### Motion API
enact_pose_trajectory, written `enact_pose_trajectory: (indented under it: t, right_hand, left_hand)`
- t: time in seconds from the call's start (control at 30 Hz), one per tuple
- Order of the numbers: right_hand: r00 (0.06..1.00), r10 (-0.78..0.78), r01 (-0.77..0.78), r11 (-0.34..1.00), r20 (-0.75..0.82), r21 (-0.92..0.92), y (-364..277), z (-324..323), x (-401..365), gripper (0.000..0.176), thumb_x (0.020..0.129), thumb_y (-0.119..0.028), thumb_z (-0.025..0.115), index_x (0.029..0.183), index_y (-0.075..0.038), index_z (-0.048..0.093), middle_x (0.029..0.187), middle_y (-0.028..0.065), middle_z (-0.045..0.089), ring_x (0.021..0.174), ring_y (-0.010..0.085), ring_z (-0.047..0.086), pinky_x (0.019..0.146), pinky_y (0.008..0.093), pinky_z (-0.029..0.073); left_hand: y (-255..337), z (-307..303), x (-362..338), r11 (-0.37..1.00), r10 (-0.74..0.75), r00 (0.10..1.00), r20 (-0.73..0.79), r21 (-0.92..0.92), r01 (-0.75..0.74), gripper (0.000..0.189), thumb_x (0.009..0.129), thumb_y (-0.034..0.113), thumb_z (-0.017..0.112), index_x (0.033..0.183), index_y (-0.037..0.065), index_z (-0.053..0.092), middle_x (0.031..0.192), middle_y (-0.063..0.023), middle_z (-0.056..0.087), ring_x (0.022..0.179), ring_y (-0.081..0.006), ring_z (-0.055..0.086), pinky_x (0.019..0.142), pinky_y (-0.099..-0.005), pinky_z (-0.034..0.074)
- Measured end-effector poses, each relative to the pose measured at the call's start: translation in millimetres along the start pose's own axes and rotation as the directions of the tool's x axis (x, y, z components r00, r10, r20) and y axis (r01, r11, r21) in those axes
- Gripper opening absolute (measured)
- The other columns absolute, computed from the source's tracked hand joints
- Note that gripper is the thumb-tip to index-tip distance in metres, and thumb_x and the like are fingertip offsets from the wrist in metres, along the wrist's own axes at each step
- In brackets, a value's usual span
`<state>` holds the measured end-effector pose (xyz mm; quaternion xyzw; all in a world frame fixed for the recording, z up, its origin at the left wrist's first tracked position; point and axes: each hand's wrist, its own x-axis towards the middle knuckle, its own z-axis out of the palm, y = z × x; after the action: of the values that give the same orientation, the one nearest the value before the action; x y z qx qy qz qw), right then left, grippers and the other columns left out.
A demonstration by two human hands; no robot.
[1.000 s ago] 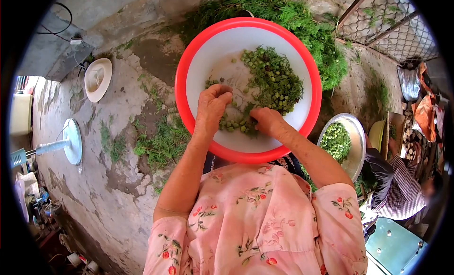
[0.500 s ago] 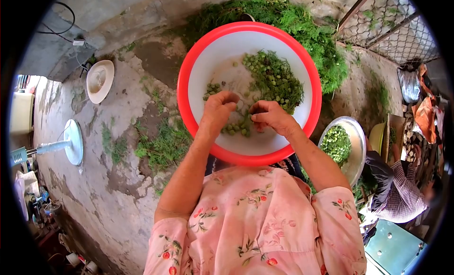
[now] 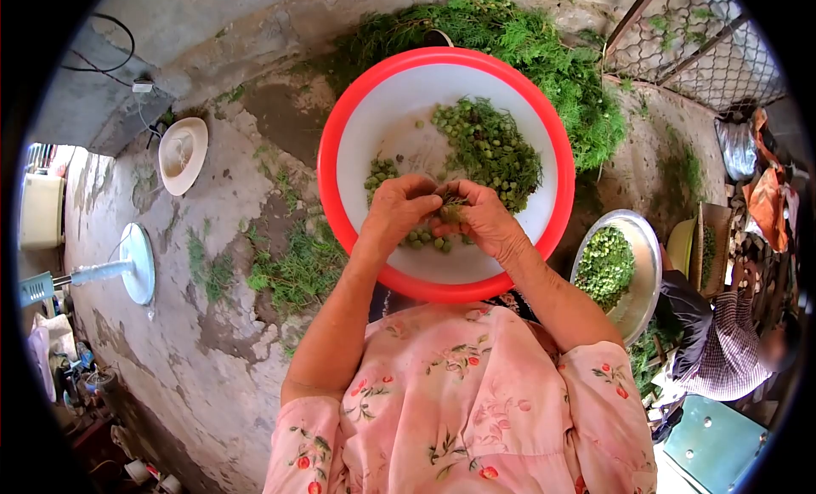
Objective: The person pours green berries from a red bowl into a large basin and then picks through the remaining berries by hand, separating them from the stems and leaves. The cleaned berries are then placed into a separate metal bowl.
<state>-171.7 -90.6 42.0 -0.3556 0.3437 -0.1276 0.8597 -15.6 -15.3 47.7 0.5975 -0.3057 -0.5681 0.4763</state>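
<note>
A white basin with a red rim point(image 3: 333, 128) stands in front of me. Over its near part, my left hand point(image 3: 399, 210) and my right hand point(image 3: 484, 220) are brought together, fingers pinched on a small green sprig point(image 3: 452, 207) between them. Finer detail of the sprig is hidden by the fingers. Inside the basin, a big heap of round green cones mixed with feathery leaves point(image 3: 489, 145) lies on the right. Smaller clusters of green cones point(image 3: 380, 176) lie beyond my left hand and below both hands.
Cut evergreen branches point(image 3: 586, 103) lie behind the basin, with more greenery point(image 3: 297, 269) on the floor at left. A metal bowl point(image 3: 643, 283) of green pieces stands at right, beside another person point(image 3: 722, 345). A fan point(image 3: 138, 263) and a straw hat point(image 3: 183, 156) are at left.
My hands have come together from slightly apart. The sprig now shows raised between the fingers of both hands. The view has shifted slightly.
</note>
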Motion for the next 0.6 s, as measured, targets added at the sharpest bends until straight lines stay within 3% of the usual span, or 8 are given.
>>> enact_pose_trajectory:
  t: [0.2, 0.3, 0.43, 0.5, 0.53, 0.57, 0.6]
  right_hand:
    - [0.994, -0.097, 0.096, 0.995, 0.06, 0.006, 0.9, 4.4, -1.9, 0.02, 0.083, 0.0, 0.057, 0.103, 0.001, 0.053, 0.093, 0.012, 0.06, 0.077, 0.0212, 0.064, 0.069, 0.0341, 0.056]
    - [0.998, -0.027, 0.029, 0.999, -0.065, 0.022, -2.1, 10.5, -2.1, 0.014, 0.086, -0.003, 0.055, 0.099, 0.003, 0.055, 0.086, 0.0128, 0.062, 0.071, 0.022, 0.065, 0.064, 0.0341, 0.057]
    - [0.977, -0.087, 0.068, 0.992, -0.193, -0.102, 1.0, 1.6, 4.3, 0.015, 0.087, -0.007, 0.054, 0.096, 0.004, 0.056, 0.081, 0.0133, 0.062, 0.064, 0.022, 0.064, 0.058, 0.0346, 0.057]
    - [0.957, -0.153, 0.1, 0.972, -0.246, -0.213, -9.2, -4.7, 2.1, 0.017, 0.087, -0.009, 0.055, 0.096, 0.006, 0.056, 0.082, 0.0135, 0.062, 0.063, 0.0211, 0.064, 0.055, 0.0343, 0.056]
    - [0.937, -0.146, 0.019, 0.928, -0.317, -0.372, -18.2, -6.8, -0.2, 0.02, 0.081, -0.005, 0.059, 0.099, 0.004, 0.056, 0.081, 0.0144, 0.063, 0.067, 0.0254, 0.064, 0.059, 0.0342, 0.055]
    - [0.906, -0.354, 0.088, 0.692, -0.23, -0.717, -14.6, -19.8, 1.4, 0.023, 0.078, -0.003, 0.06, 0.1, 0.002, 0.057, 0.083, 0.0143, 0.062, 0.07, 0.0272, 0.063, 0.062, 0.0344, 0.053]
    - [0.86, -0.505, 0.121, 0.329, -0.067, -0.936, -6.6, -35.4, 4.4, 0.027, 0.075, -0.002, 0.062, 0.102, 0.001, 0.057, 0.084, 0.0142, 0.061, 0.073, 0.0289, 0.062, 0.064, 0.0345, 0.052]
  left_hand:
    - [-7.1, -0.5, 2.3, 0.999, 0.033, 0.999, -0.029, 0.009, -0.033, 0.019, 0.08, 0.01, 0.061, 0.094, -0.002, 0.062, 0.073, -0.0033, 0.06, 0.061, -0.0093, 0.053, 0.054, -0.0222, 0.042]
    - [-2.7, 0.9, 0.1, 0.999, 0.041, 0.998, -0.045, 0.013, -0.04, 0.017, 0.08, 0.009, 0.06, 0.092, -0.003, 0.062, 0.073, -0.0031, 0.06, 0.062, -0.0092, 0.053, 0.054, -0.0223, 0.042]
    - [-3.9, 2.1, 1.7, 0.997, 0.052, 0.993, -0.106, 0.067, -0.045, 0.014, 0.079, 0.007, 0.06, 0.089, -0.002, 0.062, 0.072, -0.0029, 0.06, 0.063, -0.0093, 0.053, 0.057, -0.0225, 0.043]
    - [-5.6, -0.1, 1.5, 0.972, 0.129, 0.979, -0.158, 0.213, -0.094, 0.016, 0.075, 0.009, 0.061, 0.086, -0.001, 0.064, 0.075, -0.0086, 0.063, 0.066, -0.0163, 0.058, 0.062, -0.0273, 0.046]
    - [-6.5, -0.9, 1.3, 0.951, 0.17, 0.969, -0.18, 0.286, -0.114, 0.016, 0.073, 0.01, 0.061, 0.085, -0.001, 0.064, 0.076, -0.0115, 0.065, 0.068, -0.0199, 0.061, 0.064, -0.0297, 0.047]
    - [-7.7, -0.9, 1.0, 0.92, 0.196, 0.964, -0.178, 0.375, -0.118, 0.016, 0.073, 0.01, 0.061, 0.085, 0.001, 0.065, 0.078, -0.0123, 0.065, 0.07, -0.0226, 0.061, 0.066, -0.0309, 0.048]
    - [-8.8, -0.4, 0.5, 0.88, 0.223, 0.959, -0.173, 0.46, -0.122, 0.016, 0.073, 0.01, 0.061, 0.086, 0.002, 0.065, 0.081, -0.0131, 0.065, 0.073, -0.0254, 0.062, 0.068, -0.0321, 0.048]
